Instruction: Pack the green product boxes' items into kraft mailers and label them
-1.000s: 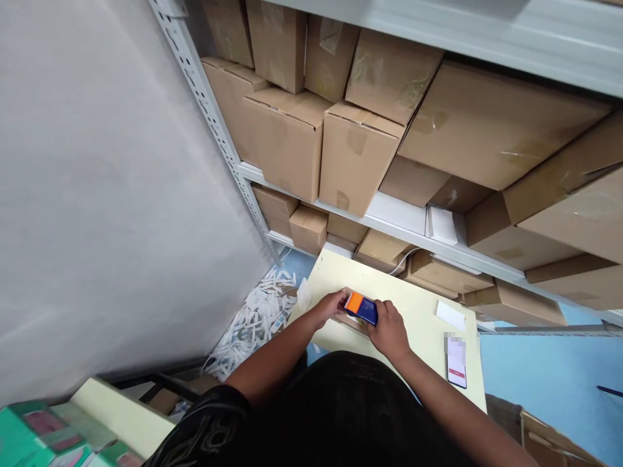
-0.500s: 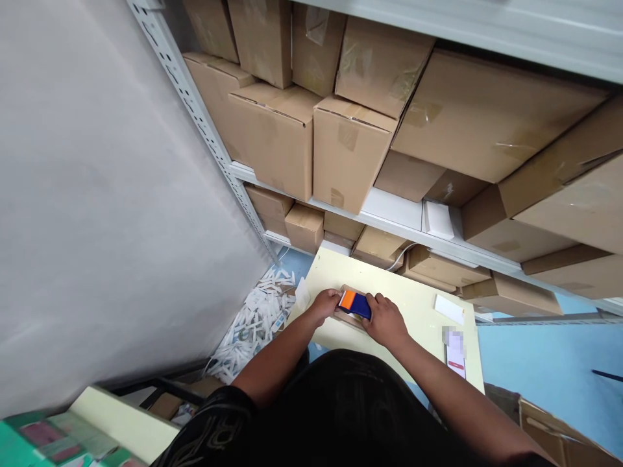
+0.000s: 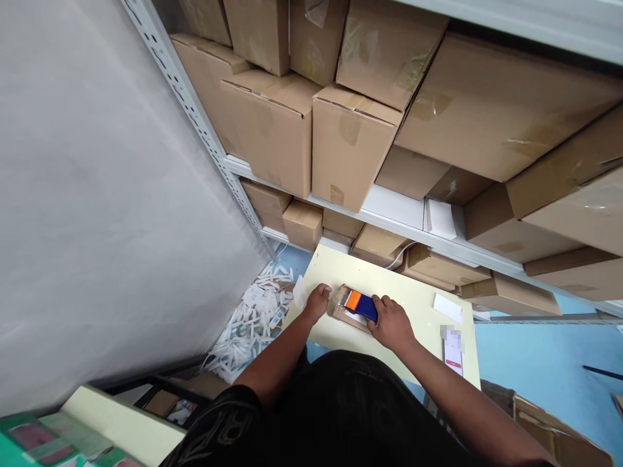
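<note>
On the pale yellow table lies a small brown cardboard box (image 3: 341, 311) with a white label partly showing and a glossy left end. My right hand (image 3: 390, 322) is wrapped around the dark blue end of a flat orange-and-blue object (image 3: 360, 305); its exact kind does not show. That object lies over the box, its orange end pointing left. Just left of the box, and apart from it, is my left hand (image 3: 317, 303), with curled fingers. Whether anything small is pinched in it I cannot make out. A white paper piece (image 3: 300, 292) sits behind it at the table edge.
The table (image 3: 409, 285) carries a white card (image 3: 448, 308) and a phone (image 3: 452, 350) on the right. Shelves of cardboard boxes (image 3: 355, 149) rise behind it. White strips (image 3: 257, 305) litter the floor at left, beside a grey wall. An open carton (image 3: 555, 428) stands lower right.
My left hand has come off the box and moved slightly left. My right hand and the orange-and-blue object have shifted a little to the right, showing more of the box's left end.
</note>
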`<state>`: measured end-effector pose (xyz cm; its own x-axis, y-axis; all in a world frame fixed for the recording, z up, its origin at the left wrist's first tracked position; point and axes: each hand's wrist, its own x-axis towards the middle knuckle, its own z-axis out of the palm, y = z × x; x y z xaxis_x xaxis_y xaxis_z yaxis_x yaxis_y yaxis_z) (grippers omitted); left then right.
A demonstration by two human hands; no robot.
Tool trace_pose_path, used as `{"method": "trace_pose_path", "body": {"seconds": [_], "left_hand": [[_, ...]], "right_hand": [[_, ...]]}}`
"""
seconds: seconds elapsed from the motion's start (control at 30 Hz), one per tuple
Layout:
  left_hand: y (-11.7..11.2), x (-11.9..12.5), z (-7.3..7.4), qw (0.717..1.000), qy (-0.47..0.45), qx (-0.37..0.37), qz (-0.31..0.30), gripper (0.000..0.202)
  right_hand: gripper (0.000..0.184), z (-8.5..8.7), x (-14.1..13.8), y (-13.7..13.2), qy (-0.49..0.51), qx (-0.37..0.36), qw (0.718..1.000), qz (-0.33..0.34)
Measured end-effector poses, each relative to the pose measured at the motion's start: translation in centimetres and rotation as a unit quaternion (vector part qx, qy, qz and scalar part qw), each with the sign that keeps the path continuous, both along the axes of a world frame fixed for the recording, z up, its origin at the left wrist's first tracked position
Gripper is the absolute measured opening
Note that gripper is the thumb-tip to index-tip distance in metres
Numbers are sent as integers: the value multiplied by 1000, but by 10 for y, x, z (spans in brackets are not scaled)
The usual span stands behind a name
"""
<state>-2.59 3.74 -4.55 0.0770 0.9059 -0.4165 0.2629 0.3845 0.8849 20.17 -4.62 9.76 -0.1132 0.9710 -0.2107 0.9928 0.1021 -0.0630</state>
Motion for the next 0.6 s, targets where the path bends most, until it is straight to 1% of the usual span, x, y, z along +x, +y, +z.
{"method": "trace_pose_path", "body": {"seconds": [0.17, 0.3, 0.37, 0.43, 0.5, 0.53, 0.6], "left_hand": [[-9, -1, 4, 998, 37, 47, -26, 11], [-13, 5, 11, 997, 56, 56, -13, 11], [-12, 5, 18, 997, 58, 52, 1, 14], [-9, 2, 30, 998, 31, 53, 21, 17], [-4, -1, 46, 997, -33, 56, 31, 19], [-1, -2, 56, 996, -71, 49, 30, 20], [4, 2, 73, 991, -131, 13, 11, 22]], "right_hand": [[63, -9, 4, -8, 12, 33, 999, 13], [64, -14, 5, -13, 26, 67, 997, 25], [64, -13, 5, -15, 34, 81, 996, 32], [64, -9, 7, -16, 45, 96, 994, 34], [64, -4, 9, -17, 59, 113, 991, 27], [63, -2, 11, -17, 65, 120, 990, 20], [62, 2, 16, -17, 71, 128, 989, 5]]}}
